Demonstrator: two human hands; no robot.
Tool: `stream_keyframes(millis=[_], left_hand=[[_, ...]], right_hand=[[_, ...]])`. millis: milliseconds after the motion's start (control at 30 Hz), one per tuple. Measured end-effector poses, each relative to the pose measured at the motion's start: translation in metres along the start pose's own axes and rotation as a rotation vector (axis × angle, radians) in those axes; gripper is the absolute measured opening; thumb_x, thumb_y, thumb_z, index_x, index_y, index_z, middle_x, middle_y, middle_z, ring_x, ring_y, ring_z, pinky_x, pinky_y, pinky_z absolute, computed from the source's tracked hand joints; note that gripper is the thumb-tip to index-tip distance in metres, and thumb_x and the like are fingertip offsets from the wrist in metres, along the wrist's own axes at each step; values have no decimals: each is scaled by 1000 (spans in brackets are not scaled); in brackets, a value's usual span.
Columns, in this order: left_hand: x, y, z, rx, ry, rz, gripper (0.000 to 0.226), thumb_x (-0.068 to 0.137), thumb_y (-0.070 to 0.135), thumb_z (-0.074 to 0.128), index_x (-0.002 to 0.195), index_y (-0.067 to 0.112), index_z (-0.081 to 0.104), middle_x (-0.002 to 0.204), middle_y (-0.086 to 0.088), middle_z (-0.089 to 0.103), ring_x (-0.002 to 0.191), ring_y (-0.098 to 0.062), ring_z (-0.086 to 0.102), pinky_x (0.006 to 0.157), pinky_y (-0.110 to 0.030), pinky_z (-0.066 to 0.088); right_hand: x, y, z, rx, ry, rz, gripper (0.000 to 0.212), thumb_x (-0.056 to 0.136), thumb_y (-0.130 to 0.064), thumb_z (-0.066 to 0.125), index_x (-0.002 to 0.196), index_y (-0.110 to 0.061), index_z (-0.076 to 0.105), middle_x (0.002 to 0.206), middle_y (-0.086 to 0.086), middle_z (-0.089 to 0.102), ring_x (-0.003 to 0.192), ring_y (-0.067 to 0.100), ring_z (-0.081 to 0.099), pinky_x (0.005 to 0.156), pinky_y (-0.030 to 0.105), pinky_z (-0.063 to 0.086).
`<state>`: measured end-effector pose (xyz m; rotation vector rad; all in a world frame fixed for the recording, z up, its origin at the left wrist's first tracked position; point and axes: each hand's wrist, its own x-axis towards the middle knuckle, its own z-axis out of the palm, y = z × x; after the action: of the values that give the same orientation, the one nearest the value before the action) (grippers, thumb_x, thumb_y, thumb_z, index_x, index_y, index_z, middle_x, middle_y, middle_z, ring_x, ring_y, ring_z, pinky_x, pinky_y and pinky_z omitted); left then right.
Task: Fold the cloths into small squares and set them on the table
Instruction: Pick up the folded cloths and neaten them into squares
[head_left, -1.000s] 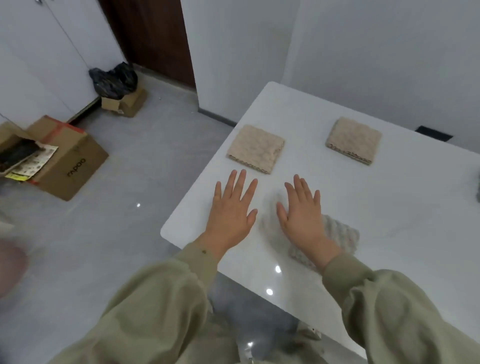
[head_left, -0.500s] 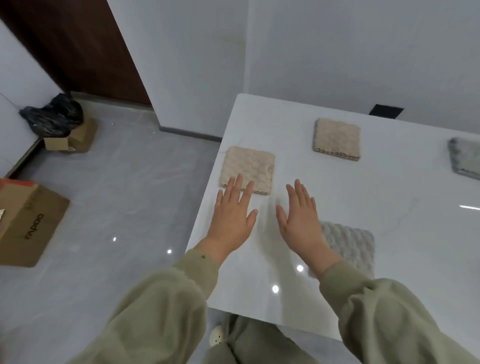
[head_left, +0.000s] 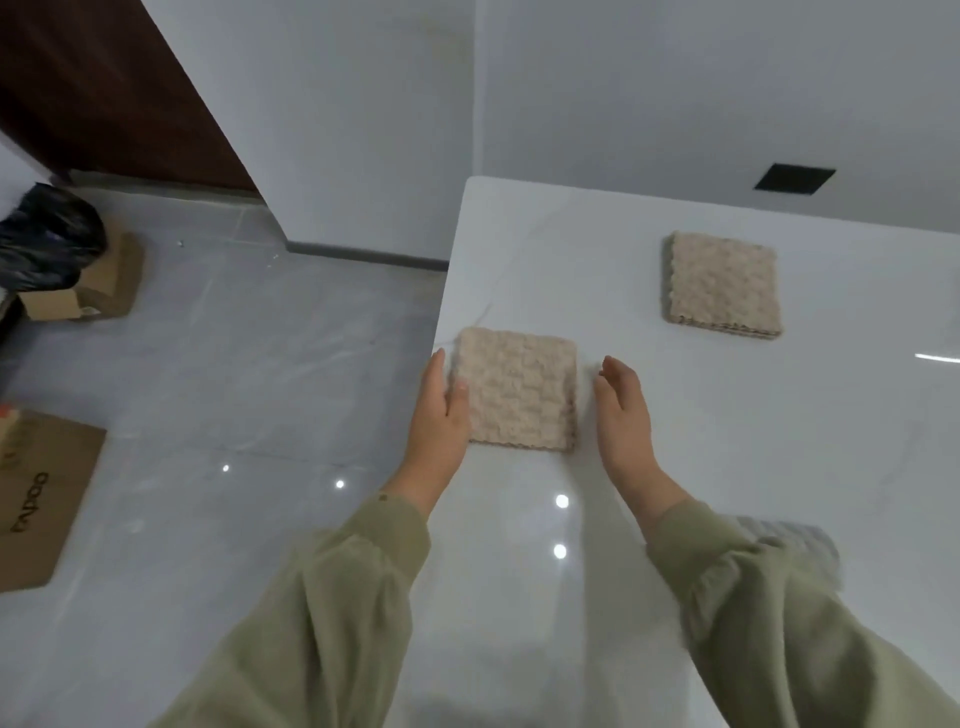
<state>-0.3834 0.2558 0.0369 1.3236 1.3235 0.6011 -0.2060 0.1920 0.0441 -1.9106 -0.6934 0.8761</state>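
Note:
A beige folded cloth square (head_left: 519, 392) lies near the left edge of the white table (head_left: 727, 467). My left hand (head_left: 441, 410) rests along its left side, thumb on top of the cloth. My right hand (head_left: 621, 410) stands edge-on just right of the cloth, fingers together, a small gap away. A second beige folded square (head_left: 722, 286) lies farther back on the table. A grey folded cloth (head_left: 800, 545) shows partly behind my right sleeve at the near right.
The table's left edge runs just beside my left hand, with grey tiled floor (head_left: 234, 389) below. Cardboard boxes (head_left: 41, 493) and a black bag (head_left: 47, 234) sit on the floor at left. A white wall corner and a brown door stand behind.
Both hands have moved forward from flat on the table by the grey cloth to either side of the near beige square. The view has shifted forward and right.

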Motion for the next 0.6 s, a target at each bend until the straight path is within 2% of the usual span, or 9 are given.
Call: stream_keyframes(millis=[67, 133, 333, 400, 500, 600], left_hand=[[19, 1, -2, -113, -20, -41, 52, 101, 30, 36, 150, 26, 17, 154, 11, 21, 135, 2, 21, 109, -20, 20], [34, 3, -1, -171, -40, -44, 51, 101, 28, 36, 150, 25, 18, 154, 12, 21, 139, 0, 21, 112, -21, 20], [48, 7, 10, -141, -97, -8, 50, 102, 20, 35, 149, 22, 21, 154, 12, 23, 132, 8, 22, 93, 5, 20], [50, 5, 9, -150, -86, 3, 49, 101, 18, 36, 149, 20, 22, 154, 11, 23, 133, 8, 22, 96, 4, 21], [51, 3, 6, -189, -71, 12, 49, 102, 19, 35, 149, 19, 22, 154, 10, 24, 135, 7, 23, 106, -5, 21], [49, 5, 8, -127, -93, 41, 50, 101, 16, 35, 149, 17, 21, 154, 9, 22, 135, 6, 20, 101, 2, 19]], right_hand=[[14, -5, 9, 77, 64, 22, 39, 100, -17, 40, 138, -11, 39, 141, 5, 43, 129, 13, 40, 95, 11, 29], [24, -8, 19, 139, 102, 33, 38, 99, -15, 41, 137, -11, 40, 138, 3, 45, 127, 13, 42, 97, 16, 31], [30, -12, 46, 162, 81, 37, 37, 97, -17, 43, 134, -18, 43, 133, -4, 49, 123, 9, 46, 104, 24, 36], [30, -12, 48, 156, 81, 40, 38, 97, -17, 43, 135, -18, 43, 131, -6, 50, 121, 7, 46, 104, 24, 37], [30, -10, 45, 206, 116, 35, 37, 98, -14, 41, 134, -15, 44, 131, -7, 49, 122, 6, 46, 104, 22, 36], [29, -11, 47, 146, 78, 30, 39, 98, -16, 42, 137, -16, 42, 132, -8, 48, 121, 5, 44, 98, 15, 35]])
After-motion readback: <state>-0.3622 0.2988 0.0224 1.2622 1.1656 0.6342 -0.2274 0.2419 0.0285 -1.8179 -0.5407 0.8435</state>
